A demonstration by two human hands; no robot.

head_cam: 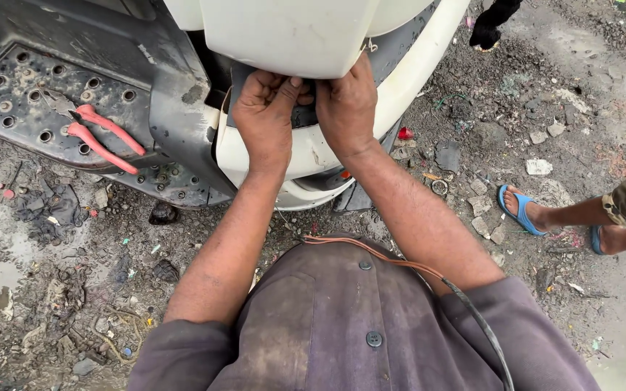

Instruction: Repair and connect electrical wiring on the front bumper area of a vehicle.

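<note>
**Helper:** What are you seeing on the left as you work?

**Me:** I'm looking down at the scooter's black footboard, and a pair of pliers with red handles is lying on it, well apart from my hands. Nobody is touching them.

**Helper:** And your left hand?

**Me:** My left hand is curling its fingers shut over the edge of a dark panel piece, which is sitting between the white cover above and the cream body panel below. The thumb is pressing along the top of that piece. The fingertips are tucking under the white cover, so I cannot tell how deep they are reaching.

**Helper:** The right one?

**Me:** My right hand is touching the left, knuckle to thumb, and it is closing on the same dark piece, fingers hidden beneath the white cover.

**Helper:** How would you keep it tidy?

**Me:** I'm judging that both hands should be pulling evenly and squarely, since a one-sided tug could crack a clip or the cover's edge. A cable is draping over my right forearm, so I'm keeping that elbow quiet.

**Helper:** Anything further right?

**Me:** Another person's foot in a blue sandal is standing on the muddy ground, well apart.
</note>
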